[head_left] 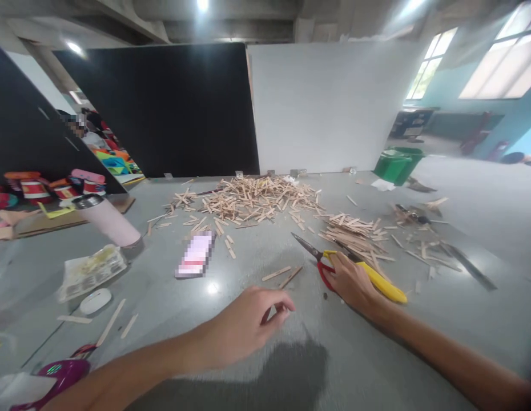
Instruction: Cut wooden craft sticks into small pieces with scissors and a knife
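My right hand point(353, 279) rests on the table with its fingers around the red handle of a pair of scissors point(307, 245), whose blades point up and left. Under the same hand lies a tool with a long yellow handle point(383, 283); its kind is partly hidden by the hand. Hovering near the middle, my left hand point(248, 319) has its thumb and fingertips curled together, and nothing shows between them. Two loose wooden sticks point(276, 273) lie just beyond it. A bundle of wooden sticks point(353, 234) sits beyond my right hand.
A large heap of wooden sticks point(257, 200) spreads before the black and white boards point(325, 108). A phone point(196, 255), a pink tumbler point(111, 221), a crumpled tray point(92, 271) and a white case point(95, 301) lie left. A green bin point(397, 166) and a metal ruler point(471, 267) are right.
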### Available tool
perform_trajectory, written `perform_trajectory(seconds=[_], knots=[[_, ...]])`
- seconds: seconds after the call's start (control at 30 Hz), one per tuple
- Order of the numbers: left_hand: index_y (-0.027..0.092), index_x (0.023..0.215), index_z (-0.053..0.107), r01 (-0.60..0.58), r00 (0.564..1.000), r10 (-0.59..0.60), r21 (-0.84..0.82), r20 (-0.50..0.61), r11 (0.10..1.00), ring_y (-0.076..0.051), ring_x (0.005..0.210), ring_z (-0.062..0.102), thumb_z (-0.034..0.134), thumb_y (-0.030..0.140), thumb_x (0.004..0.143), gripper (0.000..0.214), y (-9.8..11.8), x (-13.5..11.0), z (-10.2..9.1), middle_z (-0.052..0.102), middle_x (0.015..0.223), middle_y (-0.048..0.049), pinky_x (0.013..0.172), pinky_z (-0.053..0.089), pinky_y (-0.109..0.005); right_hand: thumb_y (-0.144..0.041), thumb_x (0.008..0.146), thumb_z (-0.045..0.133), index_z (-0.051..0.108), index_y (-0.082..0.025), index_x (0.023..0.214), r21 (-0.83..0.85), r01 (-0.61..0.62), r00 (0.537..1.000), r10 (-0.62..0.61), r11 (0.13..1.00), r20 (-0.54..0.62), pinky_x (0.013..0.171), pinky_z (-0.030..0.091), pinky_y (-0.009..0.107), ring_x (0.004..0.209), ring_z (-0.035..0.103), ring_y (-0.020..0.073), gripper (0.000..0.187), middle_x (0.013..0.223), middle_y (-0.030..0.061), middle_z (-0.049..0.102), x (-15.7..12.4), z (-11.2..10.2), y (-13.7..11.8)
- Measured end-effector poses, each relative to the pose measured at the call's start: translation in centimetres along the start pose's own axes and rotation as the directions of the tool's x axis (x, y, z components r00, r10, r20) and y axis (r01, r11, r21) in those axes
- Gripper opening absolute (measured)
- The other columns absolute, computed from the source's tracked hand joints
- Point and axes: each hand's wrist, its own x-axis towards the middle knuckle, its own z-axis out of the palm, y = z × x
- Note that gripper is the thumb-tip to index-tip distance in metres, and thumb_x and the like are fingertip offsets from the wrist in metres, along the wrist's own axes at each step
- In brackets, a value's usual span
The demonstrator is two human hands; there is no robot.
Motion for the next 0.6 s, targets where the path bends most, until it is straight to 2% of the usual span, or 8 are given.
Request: perform_trajectory(seconds=[0.1,0.17,0.27,0.4,0.47,0.53,0.6], knots=[[0.021,0.104,0.071,-0.029,0.999,0.032,0.084,-0.031,0.996,-0.014,0.064,0.055,0.053,0.020,0.105,0.018,-2.0,1.1,1.9,0.067,0.078,0.0020,0.064,0.039,-0.025,-0.035,0.111,0.052,0.070,-0.015,0.115,0.011,-0.001,1.000,0.001,1.000,-0.002,0.073,0.045,0.031,0.098,0.076,0.0260,0.027,0.114,0.0132,0.077,0.2,0.8,-0.2],[0.020,0.103,0.070,-0.036,0.999,0.038,0.150,-0.008,0.988,-0.016,0.065,0.059,0.056,0.018,0.103,0.014,-3.4,1.9,3.0,0.069,0.078,0.0003,0.064,0.040,-0.026,-0.037,0.112,0.051,0.070,-0.015,0.113,0.016,-0.007,1.000,0.007,1.000,-0.014,0.072,0.045,0.031,0.096,0.076,0.0262,0.030,0.113,0.0132,0.077,0.3,1.2,-0.1],[0.020,0.101,0.070,-0.055,0.998,0.055,0.183,0.006,0.982,-0.019,0.075,0.067,0.061,0.017,0.102,0.010,-4.9,2.9,3.9,0.073,0.086,-0.0021,0.070,0.045,-0.027,-0.038,0.112,0.049,0.071,-0.015,0.112,0.020,-0.002,0.999,0.003,1.000,-0.032,0.072,0.045,0.031,0.094,0.076,0.0260,0.032,0.111,0.0138,0.077,0.4,1.3,0.1],[0.019,0.099,0.070,-0.099,0.995,0.094,0.248,0.032,0.964,-0.023,0.090,0.071,0.065,0.015,0.100,0.007,-5.4,3.3,3.6,0.073,0.099,-0.0061,0.077,0.047,-0.031,-0.038,0.112,0.049,0.072,-0.015,0.110,0.003,-0.001,1.000,0.001,1.000,-0.032,0.072,0.044,0.030,0.093,0.076,0.0253,0.033,0.109,0.0136,0.077,0.3,1.1,0.2],[0.019,0.097,0.070,-0.142,0.988,0.122,0.270,0.090,0.952,-0.023,0.087,0.071,0.076,0.016,0.095,0.007,-5.4,3.1,3.2,0.071,0.101,-0.0056,0.073,0.046,-0.030,-0.039,0.113,0.048,0.072,-0.014,0.112,-0.014,-0.002,1.000,0.002,1.000,-0.020,0.072,0.044,0.029,0.094,0.076,0.0243,0.034,0.110,0.0140,0.077,0.3,0.9,0.2],[0.020,0.097,0.071,-0.173,0.981,0.139,0.289,0.135,0.942,-0.023,0.084,0.071,0.085,0.021,0.090,0.016,-5.3,2.9,2.7,0.070,0.103,-0.0047,0.069,0.045,-0.030,-0.040,0.114,0.046,0.072,-0.014,0.113,-0.030,-0.004,1.000,0.004,1.000,-0.004,0.072,0.044,0.028,0.096,0.076,0.0237,0.036,0.112,0.0144,0.077,0.3,0.8,0.1],[0.020,0.096,0.072,-0.188,0.977,0.145,0.313,0.156,0.931,-0.024,0.086,0.072,0.084,0.021,0.092,0.013,-5.2,2.7,2.4,0.070,0.104,-0.0049,0.070,0.046,-0.031,-0.041,0.113,0.048,0.072,-0.014,0.112,-0.043,-0.016,1.000,0.017,0.999,0.010,0.072,0.044,0.028,0.096,0.076,0.0245,0.036,0.113,0.0153,0.077,0.4,0.8,0.0]])
